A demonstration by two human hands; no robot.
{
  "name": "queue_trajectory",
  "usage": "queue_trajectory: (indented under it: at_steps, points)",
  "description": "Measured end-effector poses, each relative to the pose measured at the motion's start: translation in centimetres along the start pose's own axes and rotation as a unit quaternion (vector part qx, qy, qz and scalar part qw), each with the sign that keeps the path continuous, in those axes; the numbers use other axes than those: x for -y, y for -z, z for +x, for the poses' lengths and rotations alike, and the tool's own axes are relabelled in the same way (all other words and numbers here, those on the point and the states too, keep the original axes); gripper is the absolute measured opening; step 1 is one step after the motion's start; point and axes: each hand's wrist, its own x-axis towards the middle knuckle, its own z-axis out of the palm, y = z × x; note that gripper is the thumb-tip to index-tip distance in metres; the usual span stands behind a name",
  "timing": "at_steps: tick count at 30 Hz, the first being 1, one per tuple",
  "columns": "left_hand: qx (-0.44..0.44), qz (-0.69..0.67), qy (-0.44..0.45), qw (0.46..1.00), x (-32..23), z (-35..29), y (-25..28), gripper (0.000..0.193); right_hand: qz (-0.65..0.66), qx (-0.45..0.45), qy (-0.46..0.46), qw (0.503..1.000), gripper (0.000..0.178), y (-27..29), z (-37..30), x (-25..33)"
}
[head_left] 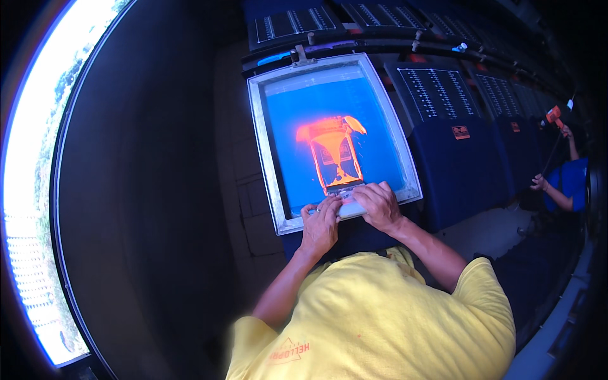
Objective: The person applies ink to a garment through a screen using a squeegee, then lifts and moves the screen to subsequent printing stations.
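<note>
A screen printing frame (pixel 260 136) with pale metal edges lies in front of me, its mesh (pixel 288 111) bright blue. Fluorescent orange ink (pixel 329 147) spreads over the mesh around a dark printed design. At the near end of the mesh, both hands grip a pale squeegee (pixel 350 211). My left hand (pixel 321 223) is closed on its left part, fingertips on top. Closed over its right part is my right hand (pixel 380 206). The squeegee's lower edge is partly hidden by my fingers.
A clamp (pixel 304 56) holds the frame's far edge. Dark fabric panels (pixel 437 94) with white line patterns lie in rows beyond and to the right. At far right, another person (pixel 570 180) in blue holds an orange tool (pixel 554 115). A bright opening (pixel 28 190) is at left.
</note>
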Motion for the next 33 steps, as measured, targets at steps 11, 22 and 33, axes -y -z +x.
queue_trajectory:
  at_steps: [11,22,33]
  points:
    - [-0.012,0.035,0.015,0.999,6.5,11.4,0.3,0.024,-0.027,0.018,-0.010,0.999,0.012,-3.0,9.9,-8.5]
    - [-0.032,-0.037,0.025,0.998,0.6,13.0,7.2,0.034,-0.054,0.162,-0.094,0.981,0.014,7.0,13.5,-4.3]
    - [-0.054,-0.008,-0.032,0.998,-7.2,8.2,10.6,0.029,-0.052,-0.017,0.032,0.998,0.008,12.5,8.0,0.3]
